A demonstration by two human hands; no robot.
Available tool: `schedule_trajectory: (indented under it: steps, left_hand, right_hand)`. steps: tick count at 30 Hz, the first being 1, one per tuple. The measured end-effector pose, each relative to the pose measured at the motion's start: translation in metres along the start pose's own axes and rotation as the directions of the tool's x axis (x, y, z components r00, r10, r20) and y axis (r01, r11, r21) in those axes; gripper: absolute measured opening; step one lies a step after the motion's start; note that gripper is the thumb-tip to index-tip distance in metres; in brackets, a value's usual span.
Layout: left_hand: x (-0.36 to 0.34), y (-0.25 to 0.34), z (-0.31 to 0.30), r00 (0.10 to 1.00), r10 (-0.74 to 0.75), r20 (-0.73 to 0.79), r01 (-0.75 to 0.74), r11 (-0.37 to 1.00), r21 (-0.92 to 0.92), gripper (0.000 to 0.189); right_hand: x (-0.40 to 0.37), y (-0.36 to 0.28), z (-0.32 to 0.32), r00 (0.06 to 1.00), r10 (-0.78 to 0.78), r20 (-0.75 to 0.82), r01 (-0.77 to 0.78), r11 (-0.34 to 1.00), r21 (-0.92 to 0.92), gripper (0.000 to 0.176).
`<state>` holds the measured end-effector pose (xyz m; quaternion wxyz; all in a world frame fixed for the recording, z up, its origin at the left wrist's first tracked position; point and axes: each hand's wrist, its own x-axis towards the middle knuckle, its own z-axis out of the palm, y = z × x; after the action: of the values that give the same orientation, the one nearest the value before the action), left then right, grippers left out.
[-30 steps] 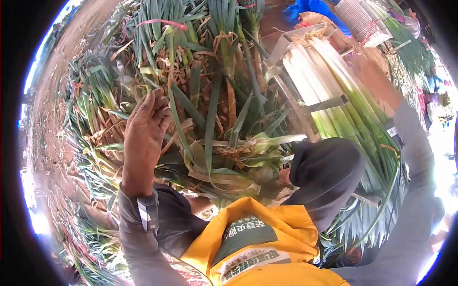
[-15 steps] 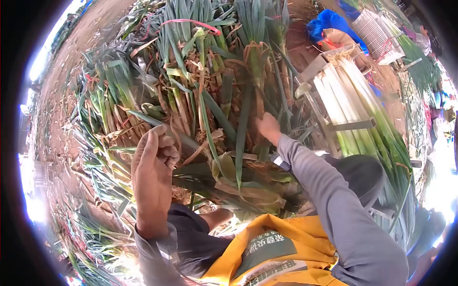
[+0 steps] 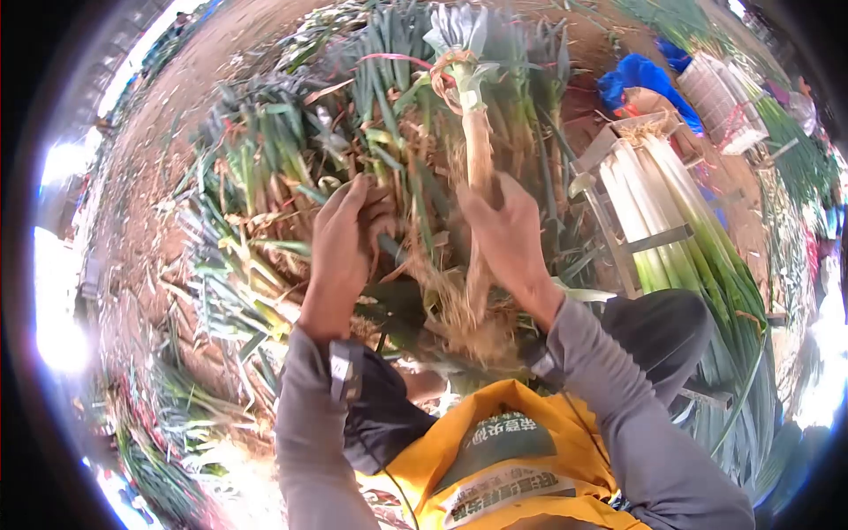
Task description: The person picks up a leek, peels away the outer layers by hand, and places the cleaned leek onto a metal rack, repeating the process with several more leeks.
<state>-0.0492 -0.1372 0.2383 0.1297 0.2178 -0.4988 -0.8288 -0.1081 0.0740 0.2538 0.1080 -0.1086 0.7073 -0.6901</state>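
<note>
My right hand [image 3: 505, 231] is closed around the shank of a leek [image 3: 477, 146], which stands nearly upright in front of me. Dry brown husk wraps its stem, the leaf end points away, and shaggy roots hang blurred near my lap. My left hand [image 3: 346, 231] is raised to the left of the leek, its fingers curled together; whether anything is pinched in them is hidden. Beyond both hands lies a heap of unpeeled leeks [image 3: 265, 163] with green tops and dry outer leaves. A pink tie [image 3: 389, 57] crosses some of the tops.
On the right, clean white leeks [image 3: 649, 190] lie in a rack [image 3: 658, 238] beside my knee. Behind it are a blue bag [image 3: 640, 79] and a white crate [image 3: 720, 102]. Leaf scraps litter the dirt ground [image 3: 141, 168]. A yellow apron [image 3: 512, 442] covers my lap.
My right hand has come up out of the heap, lifting the leek upright. The left hand has moved right and farther away, closer to the leek, fingers still curled.
</note>
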Motion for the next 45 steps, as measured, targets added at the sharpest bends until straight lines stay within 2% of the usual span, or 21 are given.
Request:
schedule_trajectory:
  steps: [3, 5, 7, 10, 12, 14, 16, 17, 19, 21, 23, 25, 27, 29, 32, 34, 36, 38, 40, 43, 45]
  left_hand:
    - [0.009, -0.006, 0.008, 0.999, 0.023, -0.038, -0.022, 0.999, 0.026, 0.046]
    - [0.014, -0.004, 0.009, 0.99, 0.079, -0.115, -0.08, 0.997, -0.009, 0.048]
    - [0.022, 0.009, 0.004, 0.974, 0.135, -0.183, -0.145, 0.989, -0.042, 0.051]
    - [0.027, 0.021, -0.017, 0.991, 0.074, -0.114, -0.1, 0.963, -0.251, 0.052]
    - [0.03, 0.015, -0.028, 0.974, 0.221, 0.059, -0.19, 0.926, -0.327, 0.05]
    - [0.022, 0.011, -0.031, 0.977, 0.211, -0.031, -0.204, 0.881, -0.426, 0.042]
    - [-0.004, 0.023, -0.023, 0.933, 0.343, 0.105, -0.268, 0.861, -0.432, 0.034]
    - [0.0, 0.031, -0.025, 0.975, 0.218, 0.039, -0.181, 0.887, -0.425, 0.029]
    - [-0.002, 0.034, -0.017, 0.945, 0.317, 0.084, -0.253, 0.866, -0.43, 0.027]
    - [-0.006, 0.032, -0.005, 0.91, 0.392, 0.133, -0.301, 0.847, -0.439, 0.026]
    - [-0.011, 0.036, 0.008, 0.908, 0.407, 0.098, -0.329, 0.839, -0.432, 0.021]
    - [-0.002, 0.035, -0.002, 0.828, 0.533, 0.175, -0.44, 0.81, -0.388, 0.02]
    - [0.003, 0.039, -0.007, 0.853, 0.509, 0.113, -0.435, 0.815, -0.384, 0.02]
    - [-0.008, 0.045, -0.004, 0.869, 0.496, -0.002, -0.445, 0.778, -0.443, 0.018]
    - [0.003, 0.047, -0.035, 0.839, 0.543, 0.032, -0.484, 0.771, -0.414, 0.014]
    - [0.009, 0.045, -0.04, 0.827, 0.556, -0.085, -0.535, 0.73, -0.424, 0.018]
    - [0.011, 0.038, -0.047, 0.848, 0.522, -0.092, -0.513, 0.764, -0.392, 0.015]
    - [0.01, 0.037, -0.048, 0.842, 0.537, -0.047, -0.516, 0.778, -0.36, 0.013]
    - [0.001, 0.036, -0.037, 0.842, 0.507, -0.186, -0.54, 0.778, -0.321, 0.011]
    - [0.011, 0.029, -0.043, 0.842, 0.51, -0.175, -0.538, 0.78, -0.319, 0.016]
    - [0.009, 0.029, -0.035, 0.867, 0.48, -0.132, -0.494, 0.797, -0.347, 0.018]
  right_hand:
    - [-0.054, 0.008, 0.011, 0.995, -0.096, 0.041, 0.1, 0.989, -0.107, 0.032]
    - [-0.078, 0.032, 0.008, 0.937, -0.327, 0.125, 0.349, 0.9, -0.263, 0.043]
    - [-0.093, 0.044, -0.003, 0.91, -0.372, 0.185, 0.411, 0.868, -0.277, 0.048]
    - [-0.108, 0.063, -0.019, 0.837, -0.448, 0.313, 0.539, 0.774, -0.334, 0.059]
    - [-0.11, 0.075, -0.021, 0.669, -0.652, 0.356, 0.743, 0.577, -0.339, 0.061]
    - [-0.108, 0.086, -0.019, 0.644, -0.664, 0.379, 0.765, 0.555, -0.328, 0.061]
    - [-0.103, 0.094, -0.016, 0.767, -0.444, 0.464, 0.622, 0.694, -0.363, 0.058]
    - [-0.096, 0.091, -0.011, 0.767, -0.444, 0.463, 0.622, 0.692, -0.367, 0.058]
    - [-0.072, 0.077, 0.013, 0.742, -0.504, 0.442, 0.614, 0.775, -0.147, 0.053]
    - [-0.05, 0.023, 0.043, 0.887, -0.228, 0.403, 0.306, 0.942, -0.141, 0.05]
    - [-0.012, 0.01, 0.071, 0.806, -0.53, 0.264, 0.574, 0.809, -0.129, 0.044]
    - [0.013, -0.002, 0.088, 0.806, -0.533, 0.258, 0.575, 0.808, -0.128, 0.04]
    - [0.01, -0.005, 0.091, 0.815, -0.518, 0.26, 0.561, 0.819, -0.125, 0.035]
    - [0.002, -0.004, 0.085, 0.685, -0.652, 0.327, 0.725, 0.653, -0.218, 0.027]
    - [-0.018, 0.025, 0.054, 0.72, -0.47, 0.511, 0.654, 0.706, -0.272, 0.022]
    - [-0.039, 0.073, 0.035, 0.722, -0.489, 0.49, 0.662, 0.693, -0.286, 0.021]
    - [-0.064, 0.134, 0.004, 0.686, -0.189, 0.702, 0.643, 0.608, -0.465, 0.023]
    - [-0.102, 0.179, -0.023, 0.609, 0.423, 0.671, 0.445, 0.518, -0.731, 0.022]
    - [-0.125, 0.227, -0.057, 0.423, 0.592, 0.686, 0.595, 0.39, -0.703, 0.022]
    - [-0.098, 0.155, -0.042, 0.421, 0.591, 0.689, 0.608, 0.38, -0.697, 0.025]
    - [-0.072, 0.088, -0.023, 0.691, 0.252, 0.678, 0.443, 0.594, -0.672, 0.031]
